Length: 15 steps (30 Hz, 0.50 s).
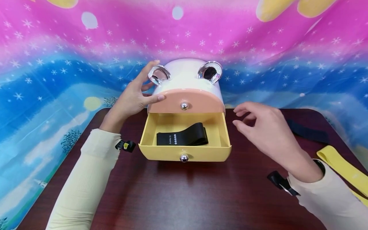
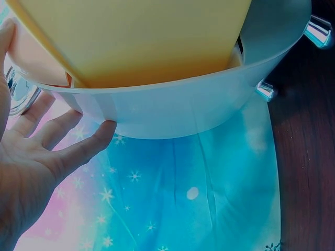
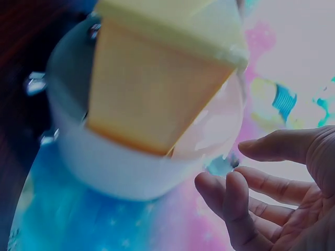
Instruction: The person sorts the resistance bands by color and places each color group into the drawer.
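A white desktop drawer box point(image 1: 184, 72) with two shiny silver ears stands on the table. Its peach upper drawer point(image 1: 169, 103) is in place, and the yellow lower drawer point(image 1: 161, 153) is pulled out. Inside lies a folded black resistance band point(image 1: 189, 134) marked X-Heavy. My left hand point(image 1: 133, 95) holds the box's left side near the ear, thumb on the peach front; in the left wrist view its fingertips point(image 2: 107, 128) touch the white wall. To the right of the box, my right hand point(image 1: 264, 127) hangs in the air with loosely bent fingers, holding nothing.
On the table's right side lie a dark band point(image 1: 307, 131) and a yellow band point(image 1: 345, 169), partly behind the right forearm. Behind the dark red wooden table point(image 1: 184, 198) hangs a pink and blue snowflake cloth point(image 1: 115, 41). Both drawers have round silver knobs.
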Available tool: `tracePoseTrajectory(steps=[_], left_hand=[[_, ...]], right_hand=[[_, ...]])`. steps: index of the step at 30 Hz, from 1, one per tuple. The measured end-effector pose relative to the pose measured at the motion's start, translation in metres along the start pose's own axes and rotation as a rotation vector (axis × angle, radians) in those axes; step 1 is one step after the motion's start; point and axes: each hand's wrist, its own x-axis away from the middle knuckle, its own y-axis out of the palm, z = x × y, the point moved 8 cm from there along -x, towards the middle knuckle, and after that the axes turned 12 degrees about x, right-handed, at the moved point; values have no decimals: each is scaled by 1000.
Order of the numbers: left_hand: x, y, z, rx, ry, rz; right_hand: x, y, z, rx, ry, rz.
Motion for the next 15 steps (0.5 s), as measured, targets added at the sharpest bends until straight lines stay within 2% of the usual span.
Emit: tracePoseTrajectory(steps=[6,15], left_hand=[[0,0,0,2,4,0],[-1,0,1,3,11,-1]], right_hand=[[0,0,45,89,85,-25],[-12,12,135,156,138,-63]])
